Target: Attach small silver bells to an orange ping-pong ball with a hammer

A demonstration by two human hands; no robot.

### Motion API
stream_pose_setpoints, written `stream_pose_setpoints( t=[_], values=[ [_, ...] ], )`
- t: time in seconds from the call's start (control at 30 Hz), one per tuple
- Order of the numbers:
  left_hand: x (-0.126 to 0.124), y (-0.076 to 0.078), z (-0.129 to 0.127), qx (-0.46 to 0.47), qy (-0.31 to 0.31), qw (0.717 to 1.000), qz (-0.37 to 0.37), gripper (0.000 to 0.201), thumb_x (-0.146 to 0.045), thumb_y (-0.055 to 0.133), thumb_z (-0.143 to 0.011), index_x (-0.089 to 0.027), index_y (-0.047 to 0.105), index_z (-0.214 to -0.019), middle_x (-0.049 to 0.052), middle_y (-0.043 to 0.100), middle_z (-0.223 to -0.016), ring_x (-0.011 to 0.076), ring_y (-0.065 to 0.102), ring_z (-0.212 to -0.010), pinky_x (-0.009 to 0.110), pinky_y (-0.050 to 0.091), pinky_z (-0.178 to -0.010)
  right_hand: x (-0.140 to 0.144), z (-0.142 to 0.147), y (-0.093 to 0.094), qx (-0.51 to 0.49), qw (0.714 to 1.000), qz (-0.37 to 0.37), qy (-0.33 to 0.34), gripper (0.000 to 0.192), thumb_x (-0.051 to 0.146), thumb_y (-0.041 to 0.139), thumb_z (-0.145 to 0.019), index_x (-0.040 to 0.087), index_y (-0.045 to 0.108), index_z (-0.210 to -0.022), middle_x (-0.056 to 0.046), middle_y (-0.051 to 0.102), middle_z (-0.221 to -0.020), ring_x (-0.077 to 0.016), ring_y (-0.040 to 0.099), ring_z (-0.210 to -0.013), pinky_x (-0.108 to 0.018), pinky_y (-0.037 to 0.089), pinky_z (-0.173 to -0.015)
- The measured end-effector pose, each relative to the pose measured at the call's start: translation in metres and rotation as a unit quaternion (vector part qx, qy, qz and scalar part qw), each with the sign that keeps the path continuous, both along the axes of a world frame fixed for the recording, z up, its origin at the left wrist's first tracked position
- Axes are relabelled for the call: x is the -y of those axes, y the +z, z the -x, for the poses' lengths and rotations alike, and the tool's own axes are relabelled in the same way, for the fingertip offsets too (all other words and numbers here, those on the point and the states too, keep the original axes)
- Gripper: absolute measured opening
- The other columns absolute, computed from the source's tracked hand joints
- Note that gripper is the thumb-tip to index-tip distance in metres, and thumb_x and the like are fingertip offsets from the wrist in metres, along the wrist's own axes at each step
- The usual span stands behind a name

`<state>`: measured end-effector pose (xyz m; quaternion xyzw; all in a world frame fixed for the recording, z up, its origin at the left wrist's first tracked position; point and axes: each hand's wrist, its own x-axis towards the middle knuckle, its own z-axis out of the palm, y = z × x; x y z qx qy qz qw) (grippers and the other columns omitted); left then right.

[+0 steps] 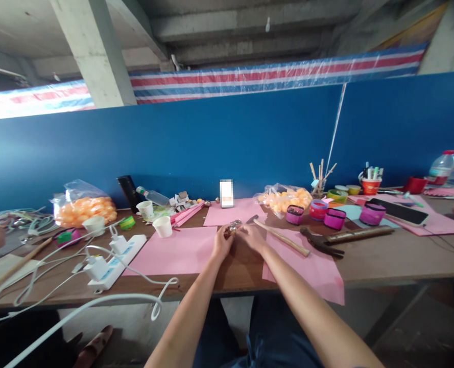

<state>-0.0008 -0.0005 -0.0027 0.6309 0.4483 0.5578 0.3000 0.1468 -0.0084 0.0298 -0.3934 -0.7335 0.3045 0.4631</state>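
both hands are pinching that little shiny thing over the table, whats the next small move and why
Probably lower the small shiny object onto the bare wood between the pink sheets. Both the left hand and right hand pinch it, so neither is free for the small hammer lying right beside the right hand.

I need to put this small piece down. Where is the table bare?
Free: the pink sheet between the power strip and your left hand; bare wood right of the claw hammer. Crowded: the back edge with cups and tape rolls, and the cabled left end.
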Motion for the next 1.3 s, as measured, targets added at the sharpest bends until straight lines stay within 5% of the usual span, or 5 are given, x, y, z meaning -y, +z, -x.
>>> stream_pose_setpoints(
  t=[1.3],
  values=[
    [-0.0049, -0.0052, 0.0009, 0.009, 0.002, 1.000, -0.009, 0.036, -0.010, 0.060, -0.064, -0.017, 0.055, -0.099, 0.006, 0.063, -0.094, 0.0163, 0.062, -0.079, 0.030, 0.050, -0.072, -0.0002, 0.0004, -0.0010, 0.028, 1.000, -0.008, -0.010, 0.021, 0.033, 0.052, -0.078, 0.016, 0.063, -0.076, -0.006, 0.067, -0.089, -0.0192, 0.061, -0.083, -0.029, 0.043, -0.076]
  ],
)
